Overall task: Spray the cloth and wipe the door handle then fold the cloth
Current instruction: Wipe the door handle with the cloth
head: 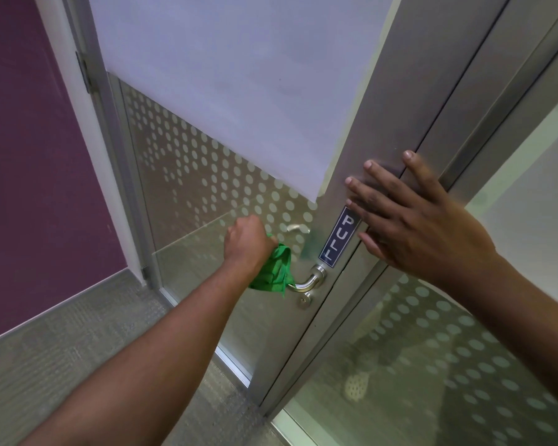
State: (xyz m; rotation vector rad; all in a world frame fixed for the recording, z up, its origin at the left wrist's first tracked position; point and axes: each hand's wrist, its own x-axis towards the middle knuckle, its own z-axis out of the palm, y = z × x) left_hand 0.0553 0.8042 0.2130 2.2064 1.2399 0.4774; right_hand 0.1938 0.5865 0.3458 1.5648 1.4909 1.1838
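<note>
A: What did each hand do in this view?

B: The left hand (246, 241) was curled tight around a bunched green cloth (275, 272), holding it against the free end of the door handle (306, 282). The right hand (409, 217) lay flat with fingers spread straight on the metal door frame (384, 101), at about two o'clock from the handle, holding nothing.

A: Where was the cloth exactly?

B: It was wrapped over the lever's outer end, at nine o'clock from the handle's round base. The PULL sign (339, 236) sat just above that base, and a small lock (304, 300) just below the lever.

A: How would the cloth handle?

B: It looked soft, light and limp, so it would probably drape and bunch rather than hold a shape. For wiping, a full-fist grip round the lever suited it; for folding, taking two corners would likely work better.

A: And the handle?

B: It appeared to be stiff, smooth metal, probably slippery under a damp cloth. The wiping step seemed to be in hand, with folding not yet done.
</note>
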